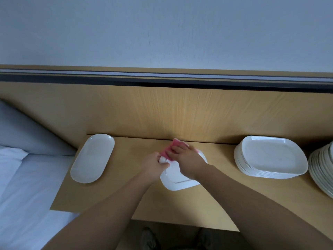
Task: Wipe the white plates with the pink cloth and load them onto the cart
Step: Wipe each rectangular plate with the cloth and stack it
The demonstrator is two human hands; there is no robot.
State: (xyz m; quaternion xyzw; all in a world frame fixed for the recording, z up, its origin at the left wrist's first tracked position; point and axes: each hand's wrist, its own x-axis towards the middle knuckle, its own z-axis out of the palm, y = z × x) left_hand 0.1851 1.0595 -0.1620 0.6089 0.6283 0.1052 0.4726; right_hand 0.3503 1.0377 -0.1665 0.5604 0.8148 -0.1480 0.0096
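I have a white square plate (177,179) in front of me on the wooden shelf (126,192), about midway along it and closer to the back edge than the front. My left hand (155,166) is closed on the plate's left rim, thumb on top, fingers curled around the edge. My right hand (185,159) lies flat with the fingers spread, pressing the pink cloth (175,147) onto the far part of the plate; the cloth shows as a folded corner beyond my fingertips and a strip between my two hands. Near the shelf's left edge, toward its back corner, a long oval platter (92,157) lies flat, well apart from the plate I hold. Toward the right end sits a stack of square plates (270,157), and just beside it, at the right edge of view, a stack of round plates (322,168) that leans. A bed with white bedding (23,186) lies left of the shelf
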